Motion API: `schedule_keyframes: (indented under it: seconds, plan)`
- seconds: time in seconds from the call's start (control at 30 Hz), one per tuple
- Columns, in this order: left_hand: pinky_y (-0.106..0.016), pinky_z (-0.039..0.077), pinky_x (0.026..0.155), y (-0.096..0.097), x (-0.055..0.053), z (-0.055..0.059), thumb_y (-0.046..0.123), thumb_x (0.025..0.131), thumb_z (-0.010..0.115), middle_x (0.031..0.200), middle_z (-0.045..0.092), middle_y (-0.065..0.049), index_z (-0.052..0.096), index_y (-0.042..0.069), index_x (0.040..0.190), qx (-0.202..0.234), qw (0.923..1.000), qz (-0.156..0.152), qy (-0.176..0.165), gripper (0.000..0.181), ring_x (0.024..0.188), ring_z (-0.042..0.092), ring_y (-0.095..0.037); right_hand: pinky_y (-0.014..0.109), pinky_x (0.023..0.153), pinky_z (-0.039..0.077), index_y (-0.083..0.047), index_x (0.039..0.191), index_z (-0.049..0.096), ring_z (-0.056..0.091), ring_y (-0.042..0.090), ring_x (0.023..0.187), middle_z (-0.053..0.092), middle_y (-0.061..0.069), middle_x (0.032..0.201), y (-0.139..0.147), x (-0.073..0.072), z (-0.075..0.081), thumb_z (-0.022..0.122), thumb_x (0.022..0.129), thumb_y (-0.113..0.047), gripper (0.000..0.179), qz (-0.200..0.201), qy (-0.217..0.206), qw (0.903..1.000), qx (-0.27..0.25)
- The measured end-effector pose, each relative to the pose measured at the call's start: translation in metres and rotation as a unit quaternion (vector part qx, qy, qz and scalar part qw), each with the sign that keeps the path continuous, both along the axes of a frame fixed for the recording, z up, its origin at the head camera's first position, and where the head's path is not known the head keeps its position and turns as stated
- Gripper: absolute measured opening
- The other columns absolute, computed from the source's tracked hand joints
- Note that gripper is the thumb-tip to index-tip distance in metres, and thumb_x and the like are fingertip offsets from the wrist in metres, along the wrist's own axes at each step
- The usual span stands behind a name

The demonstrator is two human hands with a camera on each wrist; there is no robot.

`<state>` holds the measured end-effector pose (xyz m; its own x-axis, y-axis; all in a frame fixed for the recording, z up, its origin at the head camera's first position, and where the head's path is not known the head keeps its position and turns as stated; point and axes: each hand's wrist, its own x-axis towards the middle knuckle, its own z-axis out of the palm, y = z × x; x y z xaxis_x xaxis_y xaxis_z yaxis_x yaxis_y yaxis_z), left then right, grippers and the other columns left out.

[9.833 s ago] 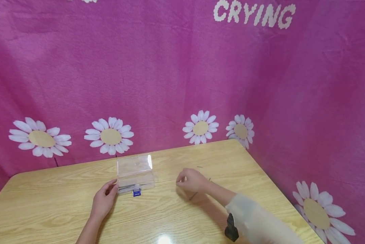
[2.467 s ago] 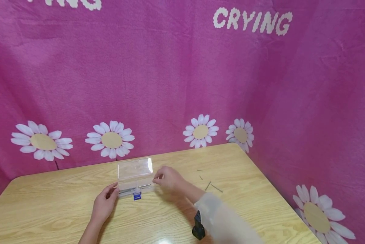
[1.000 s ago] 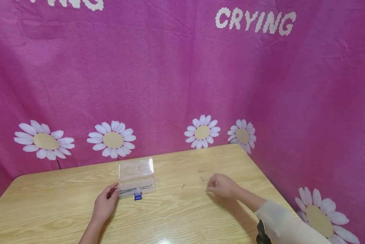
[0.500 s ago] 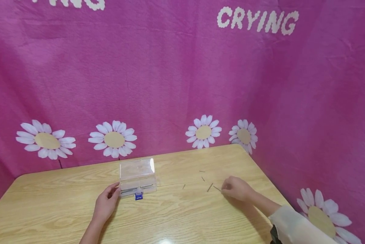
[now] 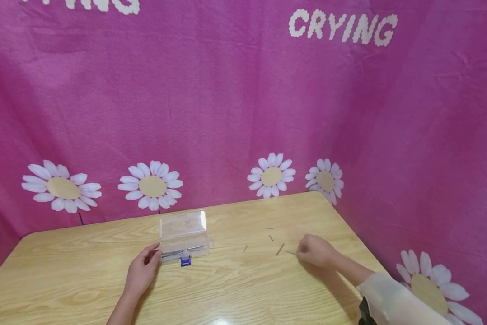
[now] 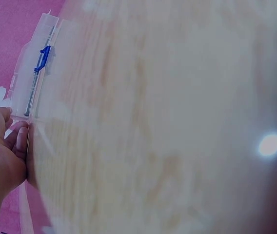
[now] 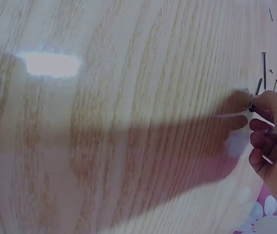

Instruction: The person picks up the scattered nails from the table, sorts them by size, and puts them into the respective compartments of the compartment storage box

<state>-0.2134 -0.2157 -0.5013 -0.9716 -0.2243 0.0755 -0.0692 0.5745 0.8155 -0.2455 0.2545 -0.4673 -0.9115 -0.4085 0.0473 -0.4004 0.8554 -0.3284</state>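
Note:
A clear plastic box (image 5: 181, 225) stands with its lid raised at the table's left-middle, a blue latch (image 5: 185, 261) on its front. Long nails (image 6: 29, 105) lie in its left compartment and thinner ones (image 5: 195, 247) in the right. My left hand (image 5: 142, 271) holds the box's left end between thumb and fingers. At the right, my right hand (image 5: 317, 251) pinches a nail (image 7: 258, 87) by its head end, thumb against forefinger, close over the table. Just left of it lies another long nail (image 5: 280, 249). Smaller nails (image 5: 271, 238) lie farther back and left.
The wooden table (image 5: 211, 289) ends at the back against a pink cloth (image 5: 211, 113) printed with daisies and white letters. The same cloth hangs along the right side. A light reflection shows on the tabletop near the front.
Nails have come into the box's right compartment since the oldest frame. My right hand has gone from the box to the loose nails and now pinches one. The left hand stays at the box.

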Motion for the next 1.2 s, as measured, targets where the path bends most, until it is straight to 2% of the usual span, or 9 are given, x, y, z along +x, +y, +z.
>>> schedule_keyframes:
  seconds: [0.4,0.6,0.77,0.97,1.2]
  plan:
    - [-0.024,0.039,0.079,-0.001,0.002,0.001,0.029,0.097,0.049,0.115,0.062,-0.014,0.053,0.008,0.131,0.005,0.9999,-0.009,-0.008,0.041,0.090,0.049,-0.012,0.024,0.063,0.044,-0.012,0.070,0.064,0.047,0.008,0.066,0.054,-0.003,0.073,-0.009,0.000,0.008,0.068,0.077,-0.014,0.008,0.006,-0.002,0.9997,-0.025]
    - [-0.023,0.038,0.077,0.000,0.002,0.001,0.028,0.097,0.050,0.115,0.062,-0.014,0.053,0.008,0.131,0.010,0.9999,-0.008,-0.010,0.040,0.089,0.048,-0.011,0.031,0.071,0.048,-0.008,0.075,0.067,0.053,0.012,0.073,0.058,0.000,0.078,-0.023,-0.004,0.017,0.065,0.078,-0.012,0.006,-0.007,-0.018,0.9987,-0.046]
    - [-0.023,0.039,0.078,0.000,0.002,0.001,0.028,0.097,0.050,0.115,0.062,-0.014,0.053,0.008,0.131,0.011,0.9999,-0.005,-0.010,0.040,0.089,0.048,-0.011,0.035,0.077,0.049,-0.008,0.078,0.068,0.055,0.013,0.078,0.060,-0.001,0.079,-0.035,-0.010,0.023,0.066,0.080,-0.012,0.005,-0.002,-0.014,0.9992,-0.037]
    - [-0.023,0.038,0.077,0.000,0.002,0.001,0.027,0.097,0.049,0.115,0.062,-0.014,0.053,0.008,0.131,0.012,0.9998,-0.005,-0.011,0.040,0.090,0.048,-0.012,0.036,0.079,0.048,-0.010,0.077,0.068,0.054,0.012,0.077,0.059,-0.003,0.078,-0.050,-0.013,0.027,0.067,0.079,-0.015,0.006,0.002,-0.029,0.9984,-0.049]
    - [-0.024,0.038,0.077,-0.001,0.002,0.002,0.028,0.097,0.049,0.116,0.061,-0.014,0.052,0.007,0.132,0.016,0.9997,-0.009,-0.014,0.040,0.090,0.048,-0.012,0.037,0.081,0.050,-0.009,0.080,0.069,0.060,0.016,0.081,0.063,-0.001,0.081,-0.067,-0.017,0.031,0.066,0.080,-0.011,0.004,0.023,-0.022,0.9983,-0.049]
